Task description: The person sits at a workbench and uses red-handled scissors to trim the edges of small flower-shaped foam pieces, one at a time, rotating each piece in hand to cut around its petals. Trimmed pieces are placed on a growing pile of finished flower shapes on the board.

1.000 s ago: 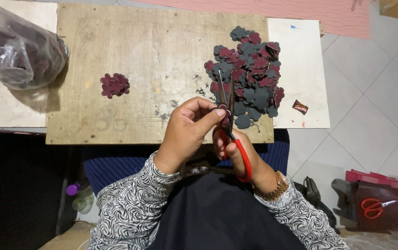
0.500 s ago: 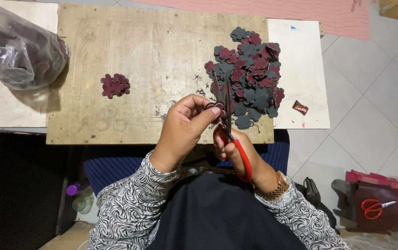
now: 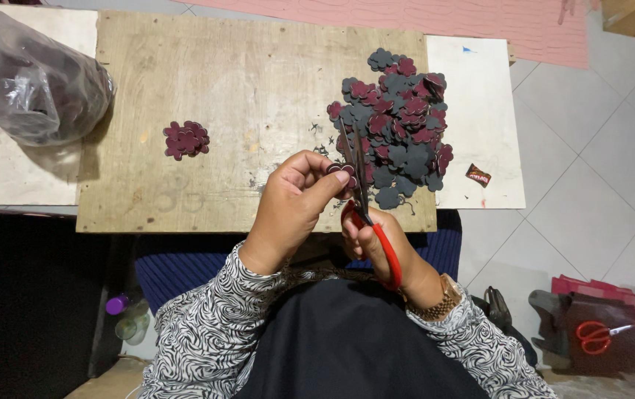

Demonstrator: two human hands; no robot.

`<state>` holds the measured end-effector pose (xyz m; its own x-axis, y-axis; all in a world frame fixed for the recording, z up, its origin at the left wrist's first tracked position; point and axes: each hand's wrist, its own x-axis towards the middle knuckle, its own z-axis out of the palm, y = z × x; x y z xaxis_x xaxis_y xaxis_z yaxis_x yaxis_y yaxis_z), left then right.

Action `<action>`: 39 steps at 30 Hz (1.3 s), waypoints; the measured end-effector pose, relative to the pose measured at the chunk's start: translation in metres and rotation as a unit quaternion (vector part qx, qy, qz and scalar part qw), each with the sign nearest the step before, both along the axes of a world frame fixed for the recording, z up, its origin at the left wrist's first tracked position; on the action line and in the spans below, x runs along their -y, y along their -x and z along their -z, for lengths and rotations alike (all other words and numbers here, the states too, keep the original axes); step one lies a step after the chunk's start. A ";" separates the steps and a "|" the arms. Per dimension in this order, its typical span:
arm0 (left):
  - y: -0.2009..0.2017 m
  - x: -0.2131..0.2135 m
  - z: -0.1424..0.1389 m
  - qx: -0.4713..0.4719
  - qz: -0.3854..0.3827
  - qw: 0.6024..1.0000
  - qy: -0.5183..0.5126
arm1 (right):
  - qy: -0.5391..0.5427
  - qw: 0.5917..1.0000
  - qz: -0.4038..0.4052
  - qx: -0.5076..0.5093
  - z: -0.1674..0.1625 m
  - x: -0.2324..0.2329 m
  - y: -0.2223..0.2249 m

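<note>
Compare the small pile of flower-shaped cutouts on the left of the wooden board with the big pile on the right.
The small pile holds only a few pieces; the big pile holds many more and spreads wider. The small pile is all maroon; the big pile mixes maroon and dark grey. The small pile lies apart from the hands; the big pile lies just beyond the scissors. Both rest on the wooden board.

A bare plywood board (image 3: 206, 89) lies between two pale boards (image 3: 480, 111) over a floor of white tiles (image 3: 598, 177). A pink mat (image 3: 480, 22) spreads beyond it. Dark shadow fills the lower left.
</note>
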<state>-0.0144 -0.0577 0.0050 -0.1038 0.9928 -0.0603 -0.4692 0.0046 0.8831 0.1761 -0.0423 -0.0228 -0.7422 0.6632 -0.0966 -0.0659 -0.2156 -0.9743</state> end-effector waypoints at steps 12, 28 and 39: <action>0.008 0.000 0.003 0.027 -0.017 0.999 0.001 | -0.036 0.999 0.010 0.033 0.003 -0.001 -0.001; 0.012 0.003 -0.007 -0.025 -0.006 1.000 0.009 | -0.117 0.990 -0.049 0.056 0.004 -0.003 -0.003; 0.006 0.003 -0.010 -0.070 -0.033 0.997 -0.006 | -0.143 0.984 -0.052 0.096 0.002 -0.003 -0.006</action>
